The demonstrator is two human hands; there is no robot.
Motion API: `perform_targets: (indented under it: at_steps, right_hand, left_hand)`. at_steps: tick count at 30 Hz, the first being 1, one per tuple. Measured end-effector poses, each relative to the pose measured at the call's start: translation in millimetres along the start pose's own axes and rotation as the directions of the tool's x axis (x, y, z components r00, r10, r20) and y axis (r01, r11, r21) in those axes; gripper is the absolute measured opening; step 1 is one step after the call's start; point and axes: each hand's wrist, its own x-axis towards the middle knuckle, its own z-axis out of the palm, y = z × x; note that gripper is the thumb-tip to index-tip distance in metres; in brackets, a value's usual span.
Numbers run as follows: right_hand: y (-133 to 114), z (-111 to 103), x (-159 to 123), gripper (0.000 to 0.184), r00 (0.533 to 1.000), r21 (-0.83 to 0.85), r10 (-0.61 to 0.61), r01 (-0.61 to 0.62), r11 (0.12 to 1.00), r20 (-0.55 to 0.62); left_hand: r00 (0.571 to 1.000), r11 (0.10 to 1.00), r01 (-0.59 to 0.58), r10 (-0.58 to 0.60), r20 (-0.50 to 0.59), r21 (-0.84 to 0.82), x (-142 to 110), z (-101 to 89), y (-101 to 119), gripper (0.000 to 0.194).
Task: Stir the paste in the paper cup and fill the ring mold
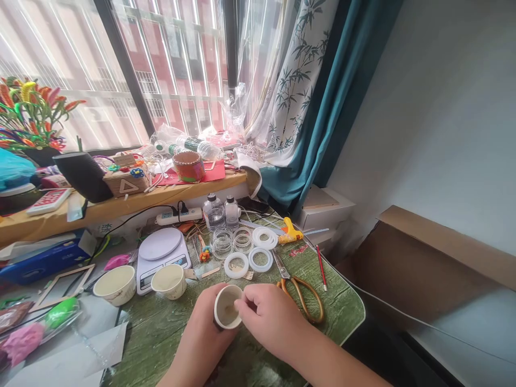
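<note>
My left hand [203, 329] is wrapped round a small cream paper cup [226, 307], tilted so its mouth faces me. My right hand [271, 316] rests at the cup's rim with its fingertips pinched together there; whether they hold anything is too small to see. Both hands hover over the green table mat [161, 333] near its front edge. Just beyond the cup lie white rings [248, 260], and gold-handled scissors [300, 293] lie beside my right hand.
Two more cream cups [116, 284] [170, 280] and a white kitchen scale [160, 257] stand to the left. Two clear bottles [220, 212], clear rings, a yellow glue gun [291, 231] and a red pencil [321, 266] lie behind. A cluttered wooden sill [121, 201] and cardboard box [427, 258] flank the table.
</note>
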Motion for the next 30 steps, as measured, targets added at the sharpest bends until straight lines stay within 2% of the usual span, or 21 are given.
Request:
perform_targets:
  at_steps: [8, 12, 19, 22, 24, 26, 28, 30]
  right_hand:
    - [3, 0, 2, 0.038, 1.000, 0.055, -0.013, 0.015, 0.998, -0.028]
    - [1, 0, 1, 0.038, 1.000, 0.060, 0.001, -0.003, 0.998, 0.022]
    - [1, -3, 3, 0.036, 1.000, 0.086, 0.003, -0.005, 0.996, 0.026]
    - [6, -1, 5, 0.037, 0.999, 0.019, -0.041, 0.042, 0.999, -0.034]
    - [8, 1, 4, 0.038, 0.998, -0.037, -0.033, 0.031, 0.999, -0.057]
    - [7, 2, 2, 0.039, 1.000, -0.031, -0.005, 0.005, 1.000, -0.010]
    - [4, 1, 0, 0.038, 0.995, 0.065, 0.021, -0.027, 0.998, 0.093]
    - [1, 1, -1, 0.036, 0.995, 0.128, 0.010, -0.023, 0.992, 0.103]
  left_hand:
    - [0.999, 1.000, -0.018, 0.018, -0.029, -0.006, 2, -0.2, 4, 0.045]
    - [0.999, 1.000, -0.009, 0.009, -0.037, -0.010, 3, -0.1, 6, 0.046]
    - [1.000, 1.000, 0.007, -0.008, -0.014, -0.018, 2, -2.1, 9, 0.044]
    - [1.000, 1.000, -0.003, 0.003, -0.022, -0.021, 3, -2.5, 10, 0.044]
    - [1.000, 1.000, -0.003, 0.002, -0.028, -0.023, 3, -2.3, 10, 0.045]
    - [0.999, 1.000, 0.001, -0.002, -0.035, -0.025, 3, -1.8, 10, 0.044]
    - [0.999, 1.000, 0.005, -0.006, -0.041, -0.024, 4, -1.4, 9, 0.044]
    - [0.999, 1.000, 0.007, -0.008, -0.050, -0.020, 4, -1.3, 7, 0.045]
